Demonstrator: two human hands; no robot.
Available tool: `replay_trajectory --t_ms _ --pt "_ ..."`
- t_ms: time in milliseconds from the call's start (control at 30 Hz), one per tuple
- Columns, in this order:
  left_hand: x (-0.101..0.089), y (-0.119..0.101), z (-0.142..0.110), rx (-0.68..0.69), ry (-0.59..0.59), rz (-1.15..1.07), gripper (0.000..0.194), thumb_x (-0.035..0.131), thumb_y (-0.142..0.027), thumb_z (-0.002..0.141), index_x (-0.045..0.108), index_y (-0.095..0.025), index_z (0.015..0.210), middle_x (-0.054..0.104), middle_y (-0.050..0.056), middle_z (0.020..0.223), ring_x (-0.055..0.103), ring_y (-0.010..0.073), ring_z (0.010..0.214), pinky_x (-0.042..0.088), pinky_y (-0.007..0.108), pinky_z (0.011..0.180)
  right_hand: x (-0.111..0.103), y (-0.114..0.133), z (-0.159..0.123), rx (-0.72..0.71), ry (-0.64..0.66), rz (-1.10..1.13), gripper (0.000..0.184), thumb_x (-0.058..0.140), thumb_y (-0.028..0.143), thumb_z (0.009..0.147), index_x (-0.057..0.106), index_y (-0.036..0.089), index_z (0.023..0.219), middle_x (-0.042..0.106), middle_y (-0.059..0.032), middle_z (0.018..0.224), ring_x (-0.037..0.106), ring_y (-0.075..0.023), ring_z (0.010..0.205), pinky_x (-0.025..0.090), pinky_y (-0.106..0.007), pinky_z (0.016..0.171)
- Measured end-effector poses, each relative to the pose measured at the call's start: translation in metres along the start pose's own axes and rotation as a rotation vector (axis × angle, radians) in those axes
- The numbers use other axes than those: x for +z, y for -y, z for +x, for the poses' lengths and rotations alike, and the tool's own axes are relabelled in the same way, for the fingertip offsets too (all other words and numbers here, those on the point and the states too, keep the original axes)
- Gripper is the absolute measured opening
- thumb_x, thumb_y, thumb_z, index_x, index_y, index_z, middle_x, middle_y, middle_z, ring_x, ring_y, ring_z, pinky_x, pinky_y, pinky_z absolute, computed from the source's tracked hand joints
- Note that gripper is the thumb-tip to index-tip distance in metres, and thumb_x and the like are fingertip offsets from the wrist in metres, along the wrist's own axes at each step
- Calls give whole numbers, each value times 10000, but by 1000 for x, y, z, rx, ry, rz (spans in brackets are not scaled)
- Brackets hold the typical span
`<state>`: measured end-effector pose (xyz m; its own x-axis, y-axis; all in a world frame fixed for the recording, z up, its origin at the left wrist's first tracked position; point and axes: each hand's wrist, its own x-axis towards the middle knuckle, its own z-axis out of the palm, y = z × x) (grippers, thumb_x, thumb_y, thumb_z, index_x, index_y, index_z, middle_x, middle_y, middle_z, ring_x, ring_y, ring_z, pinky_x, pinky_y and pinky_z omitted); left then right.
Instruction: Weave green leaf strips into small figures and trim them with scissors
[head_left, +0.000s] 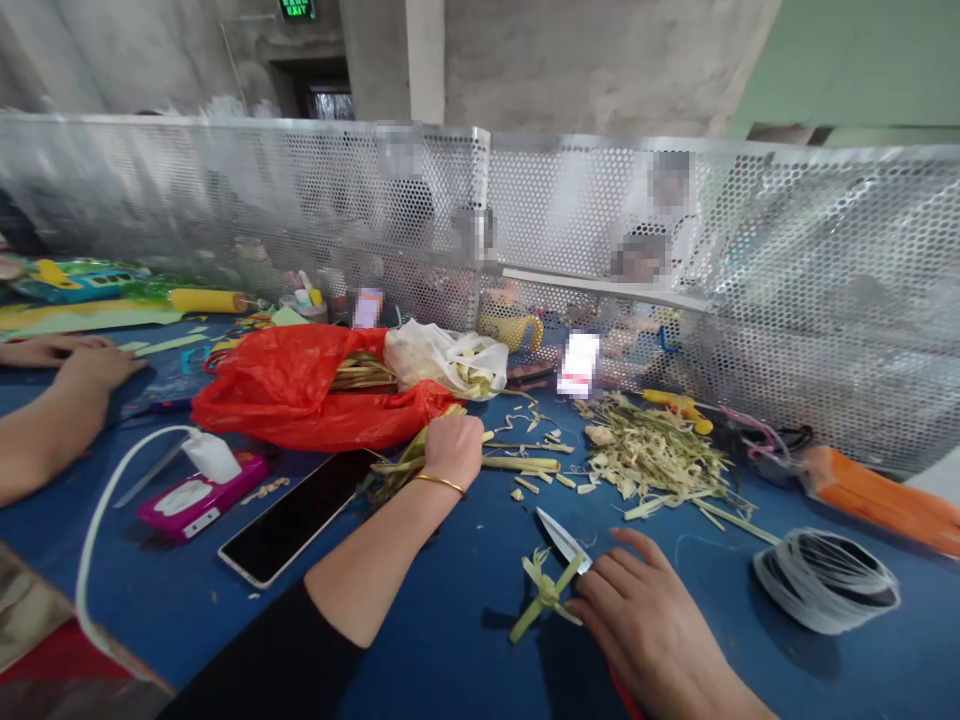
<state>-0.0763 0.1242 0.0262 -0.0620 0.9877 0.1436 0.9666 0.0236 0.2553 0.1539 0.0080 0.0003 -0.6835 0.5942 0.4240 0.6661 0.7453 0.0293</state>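
My left hand (pixel 454 447), with a gold bangle at the wrist, is closed in a fist over pale green leaf strips (pixel 407 460) beside the red plastic bag. A pale stalk (pixel 531 464) lies just right of that fist. Lower right, my right hand (pixel 643 605) is closed over a pair of scissors (pixel 559 538); the blades point away to the upper left, and a bit of red handle shows under the palm. At its thumb and fingertips is a small knotted leaf piece (pixel 550 592) with several ends sticking out. Whether the fingers pinch this piece is unclear.
A red bag (pixel 277 385) and white bag (pixel 450 355) hold leaf material. A black-screened phone (pixel 300 517), magenta power strip (pixel 202 500), leaf scraps (pixel 652 455), clear line coil (pixel 825 580) and orange packet (pixel 885 495) surround my hands. Another person's hands (pixel 90 365) rest left. Perforated metal screens the back.
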Motion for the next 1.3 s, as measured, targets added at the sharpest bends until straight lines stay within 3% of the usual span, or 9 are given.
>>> replay_trajectory --t_ms 133,233,367,500,600,700,933,1167,1300 --pt "-5 -5 -2 55 -72 -109 216 480 -184 863 658 -115 964 691 175 890 636 290 875 418 342 727 -13 -6 2 77 -85 76 241 435 237 952 585 209 766 595 5 669 562 -150 642 366 -412 935" --pt "-13 -17 -9 162 -87 -532 106 573 -232 816 634 -175 881 695 75 851 633 206 805 428 274 702 -25 -20 11 284 -190 250 154 500 299 921 623 218 878 666 -35 817 616 -179 773 440 -359 825" --pt "-24 -37 -26 182 87 -1084 66 639 -204 740 614 -178 796 679 37 783 619 154 731 453 236 669 -34 -34 43 677 -247 775 338 609 457 809 642 211 1039 699 -90 999 641 -239 908 487 -352 765" --pt "-24 -47 -37 78 276 -1371 169 689 -182 683 620 -157 835 666 18 714 608 134 656 459 235 628 -26 -31 79 760 -248 1307 361 723 456 687 690 175 911 704 -57 864 627 -203 831 461 -305 730" --pt "-20 -49 -38 0 263 -1416 211 734 -161 627 615 -140 800 665 20 705 609 130 664 460 233 645 -13 -26 90 838 -400 1390 287 767 410 628 642 160 692 611 7 632 529 -129 616 408 -261 609" --pt "-17 -49 -38 -37 271 -1420 234 759 -163 598 617 -136 782 667 22 724 610 129 692 454 226 656 -5 -25 88 869 -474 1362 293 763 402 628 589 165 635 543 29 567 459 -109 557 365 -246 552" --pt "-18 -46 -42 -216 621 -1573 255 749 -243 629 651 -146 843 648 12 722 542 92 581 352 191 517 -6 -25 84 838 -431 1394 279 740 413 660 628 166 726 574 19 622 468 -106 556 394 -237 545" --pt "-18 -46 -40 -195 587 -1584 240 760 -221 599 633 -139 785 619 -3 657 531 92 560 362 198 524 -5 -28 80 823 -348 1541 254 747 344 662 680 160 823 659 -13 789 545 -112 677 426 -226 633" --pt "-17 -45 -39 -210 537 -1572 279 782 -230 571 578 -147 743 586 -19 616 520 88 532 349 194 496 -5 -29 78 840 -363 1570 250 762 341 651 655 160 788 650 -4 744 553 -110 649 437 -233 631"
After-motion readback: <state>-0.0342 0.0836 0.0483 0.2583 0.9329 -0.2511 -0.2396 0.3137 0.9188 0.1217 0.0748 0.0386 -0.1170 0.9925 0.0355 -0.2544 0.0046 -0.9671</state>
